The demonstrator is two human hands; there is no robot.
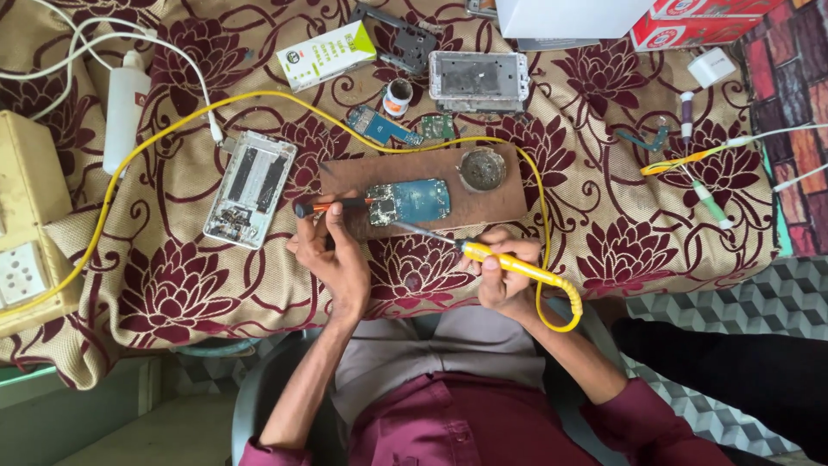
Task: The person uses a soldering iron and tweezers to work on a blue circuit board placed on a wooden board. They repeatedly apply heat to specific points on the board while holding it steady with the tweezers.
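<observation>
**Soldering a phone board, work under way**

A maroon-flowered beige cloth table [172,285] is carrying a brown wooden board [483,203] near its front edge. On it, a blue phone circuit board [410,200] is lying. The right hand [504,276] is gripping a yellow-handled soldering iron [483,255], tip at the circuit; the left hand [332,255] is pinching a black-and-orange tool [332,206]. 1 open silver phone frame [250,188] is waiting unassembled.

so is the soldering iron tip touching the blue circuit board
Touching: the head view shows the soldering iron tip meeting the lower edge of the blue circuit board, no gap visible.
</observation>
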